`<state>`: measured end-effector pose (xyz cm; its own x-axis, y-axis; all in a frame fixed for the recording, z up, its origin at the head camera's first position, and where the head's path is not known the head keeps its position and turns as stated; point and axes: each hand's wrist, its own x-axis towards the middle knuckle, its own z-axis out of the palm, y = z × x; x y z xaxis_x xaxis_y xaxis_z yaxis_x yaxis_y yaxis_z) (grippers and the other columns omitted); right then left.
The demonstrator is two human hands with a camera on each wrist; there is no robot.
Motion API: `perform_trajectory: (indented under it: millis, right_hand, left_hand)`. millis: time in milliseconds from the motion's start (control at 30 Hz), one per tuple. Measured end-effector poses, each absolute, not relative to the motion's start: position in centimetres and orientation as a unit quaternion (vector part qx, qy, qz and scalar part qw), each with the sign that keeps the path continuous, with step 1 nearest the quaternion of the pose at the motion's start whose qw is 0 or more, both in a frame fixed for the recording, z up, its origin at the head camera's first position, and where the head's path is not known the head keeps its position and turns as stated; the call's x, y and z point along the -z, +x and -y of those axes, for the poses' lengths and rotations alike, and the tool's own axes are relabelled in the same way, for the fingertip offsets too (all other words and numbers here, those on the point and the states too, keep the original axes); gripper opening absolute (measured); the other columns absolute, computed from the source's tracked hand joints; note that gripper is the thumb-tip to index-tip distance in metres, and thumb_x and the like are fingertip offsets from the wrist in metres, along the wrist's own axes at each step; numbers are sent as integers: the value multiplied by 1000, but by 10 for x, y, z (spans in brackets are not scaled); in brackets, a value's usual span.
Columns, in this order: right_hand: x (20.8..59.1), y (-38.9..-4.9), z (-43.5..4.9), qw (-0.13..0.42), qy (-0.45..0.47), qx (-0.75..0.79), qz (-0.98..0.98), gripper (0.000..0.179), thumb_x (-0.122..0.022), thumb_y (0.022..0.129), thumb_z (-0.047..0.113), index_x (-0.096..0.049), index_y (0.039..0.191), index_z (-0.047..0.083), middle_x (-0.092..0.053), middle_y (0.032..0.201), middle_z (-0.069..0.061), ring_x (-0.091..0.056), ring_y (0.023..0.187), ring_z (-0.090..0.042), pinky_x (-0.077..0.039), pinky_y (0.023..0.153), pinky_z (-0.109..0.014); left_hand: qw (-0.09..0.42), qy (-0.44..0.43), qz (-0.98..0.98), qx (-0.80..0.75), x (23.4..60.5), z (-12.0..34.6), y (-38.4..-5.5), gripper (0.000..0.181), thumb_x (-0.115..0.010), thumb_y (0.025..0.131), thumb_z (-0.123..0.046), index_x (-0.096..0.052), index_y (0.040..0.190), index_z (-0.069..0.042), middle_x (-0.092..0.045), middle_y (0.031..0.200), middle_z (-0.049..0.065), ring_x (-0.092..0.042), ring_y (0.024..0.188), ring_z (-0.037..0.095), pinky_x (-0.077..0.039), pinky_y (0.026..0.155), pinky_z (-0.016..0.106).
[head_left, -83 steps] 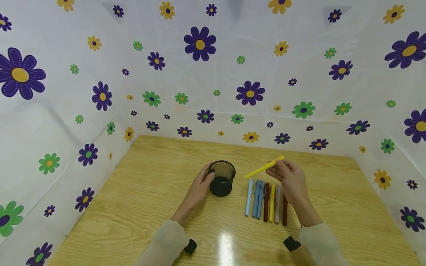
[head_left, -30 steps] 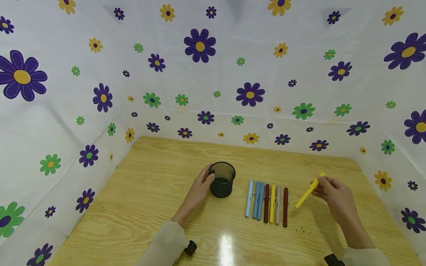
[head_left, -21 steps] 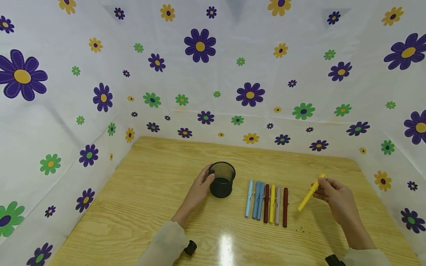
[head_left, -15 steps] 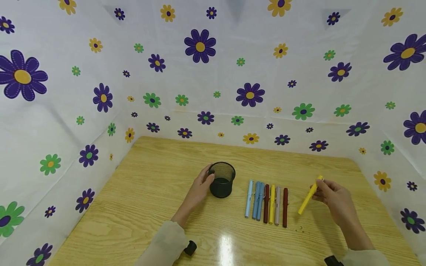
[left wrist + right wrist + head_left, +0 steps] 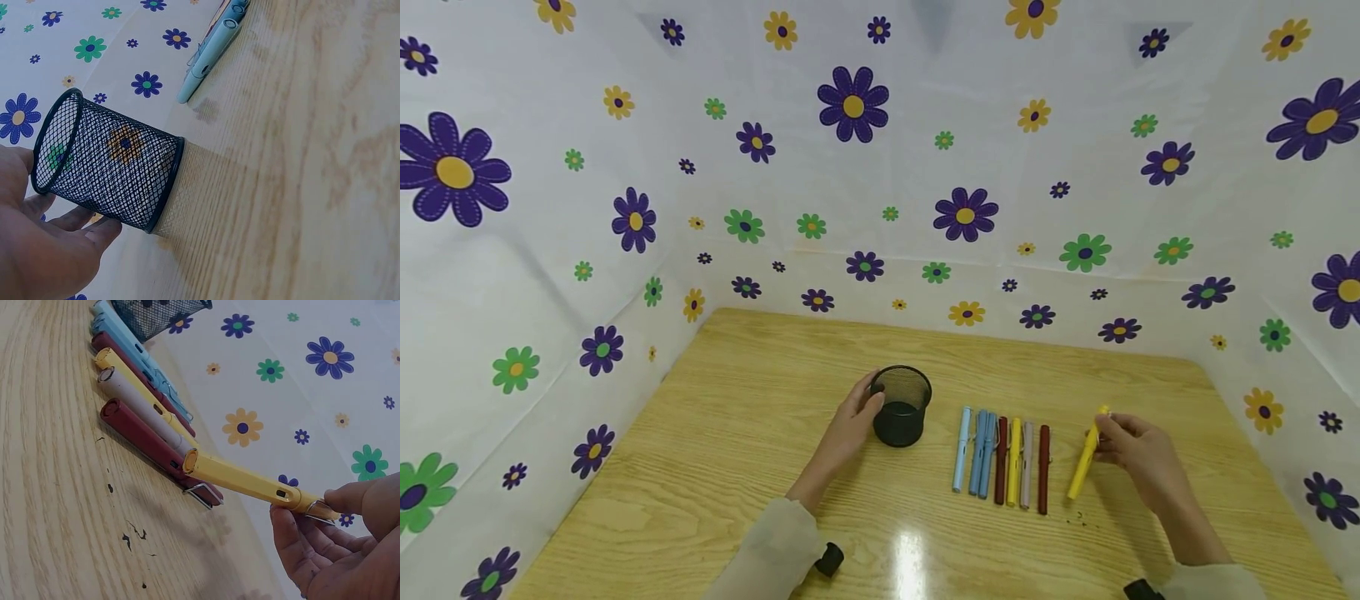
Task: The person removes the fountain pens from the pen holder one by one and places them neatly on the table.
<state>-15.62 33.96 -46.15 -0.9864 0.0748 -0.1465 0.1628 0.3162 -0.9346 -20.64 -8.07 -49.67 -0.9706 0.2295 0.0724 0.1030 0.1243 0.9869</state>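
In the head view my left hand [image 5: 852, 421] holds the left side of a black mesh pen cup [image 5: 900, 427], thumb near the rim. The left wrist view shows the fingers around the mesh cup [image 5: 119, 159], which stands upright with no pen visible in it. My right hand [image 5: 1142, 454] pinches a yellow pen [image 5: 1086, 458] near its clip end, its other end slanting down and toward me. To its left lies a row of pens: light blue [image 5: 962, 450], two blue, dark red, yellow [image 5: 1015, 462], mauve [image 5: 1026, 464] and a separate dark red pen [image 5: 1043, 469].
Small dark specks [image 5: 1081, 518] lie on the wooden table [image 5: 737, 400] right of the row. Flower-printed white cloth [image 5: 925, 167] rises behind the table and at both sides. Bare wood surrounds the cup and the pens.
The right hand has carried the yellow pen from above the row to its right side and tilted it more lengthwise. Lately it has come slightly left and nearer. The left hand stays on the cup.
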Motion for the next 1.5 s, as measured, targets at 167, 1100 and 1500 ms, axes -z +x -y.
perform_trajectory:
  millis: [167, 1100, 1500]
  right_hand:
    - [465, -157, -338, 58, 68, 575, -813, 68, -53, 110, 29, -31, 148, -22, -65, 116, -14, -66, 89, -7, -60, 83, -32]
    - [480, -161, -322, 79, 77, 513, -851, 52, -57, 108, 16, -45, 136, -26, -67, 100, -20, -70, 76, -19, -62, 68, -35]
    - [486, -163, -313, 59, 79, 452, -887, 52, -59, 105, 15, -46, 135, -26, -68, 91, -20, -68, 69, -21, -61, 59, -35]
  left_hand:
    - [49, 111, -751, -649, 498, 80, -208, 59, -47, 112, -31, -29, 164, -10, -33, 162, 25, -28, 151, 41, -28, 119, 59]
    - [53, 107, -752, -649, 498, 80, -206, 57, -45, 113, -28, -28, 164, -11, -27, 166, 21, -24, 153, 39, -26, 121, 56]
    - [52, 111, -748, -652, 498, 80, -208, 57, -45, 113, -28, -27, 164, -10, -26, 166, 23, -23, 153, 41, -26, 121, 57]
